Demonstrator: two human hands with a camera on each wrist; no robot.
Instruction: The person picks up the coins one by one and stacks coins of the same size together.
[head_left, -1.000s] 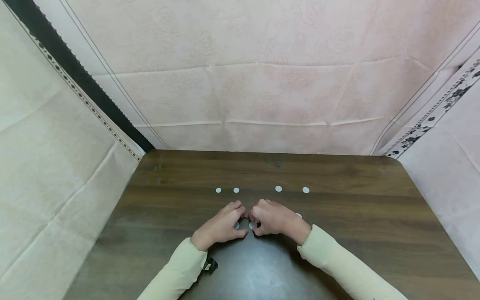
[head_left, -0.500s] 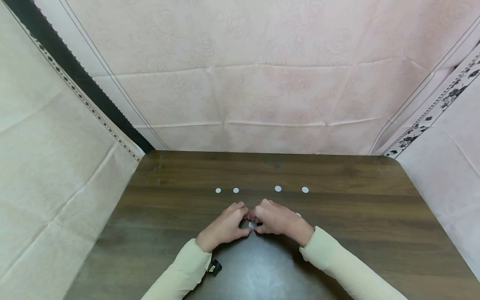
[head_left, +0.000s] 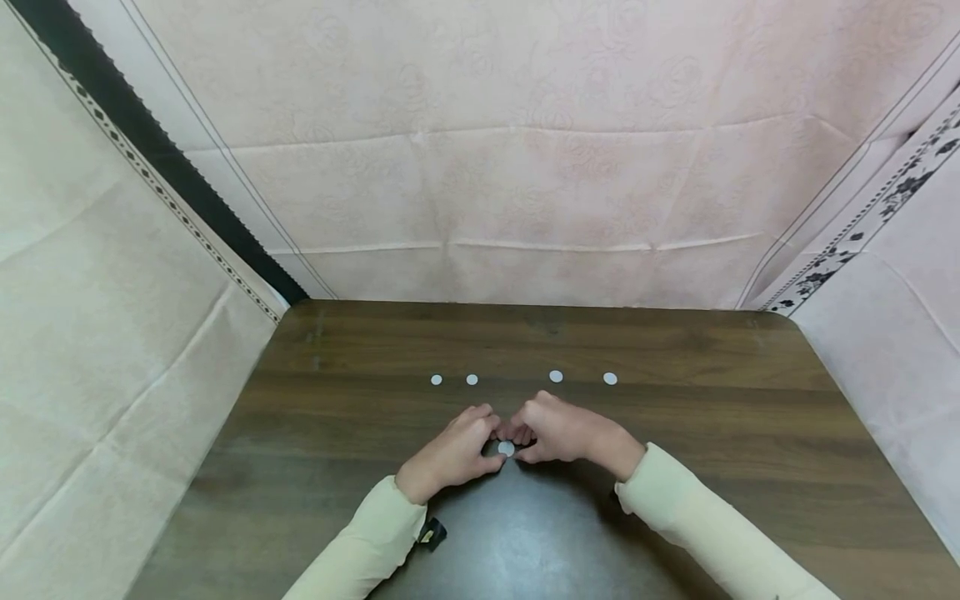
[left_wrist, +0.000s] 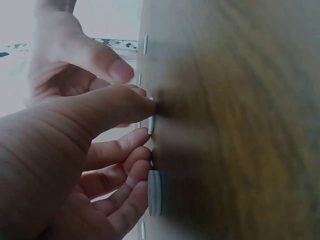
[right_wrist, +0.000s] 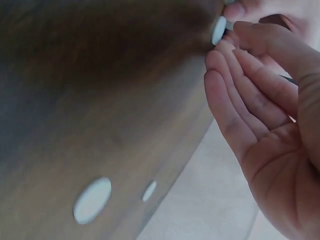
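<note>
In the head view a white round disc [head_left: 506, 449] lies between both hands on the brown wooden table. My left hand [head_left: 457, 454] holds it at thumb and forefinger; the left wrist view shows that thumb at the edge of the disc [left_wrist: 151, 119]. Beside the other left fingers stands a low stack of white discs [left_wrist: 155, 193], hidden under the hand in the head view. My right hand [head_left: 566, 432] is just right of the disc, its thumb apart from it in the left wrist view. Its fingers are loosely extended in the right wrist view.
Several more white discs lie in a row behind the hands, such as the left one [head_left: 437, 380] and the right one [head_left: 611, 378]. The wooden table [head_left: 697, 417] ends at a pale patterned cloth [head_left: 525, 192]. A small black device [head_left: 432, 533] sits at the left wrist.
My left hand has moved right; a disc seen near its palm a second ago is now covered. My right hand has shifted slightly right and away, covering the disc that showed behind its wrist.
</note>
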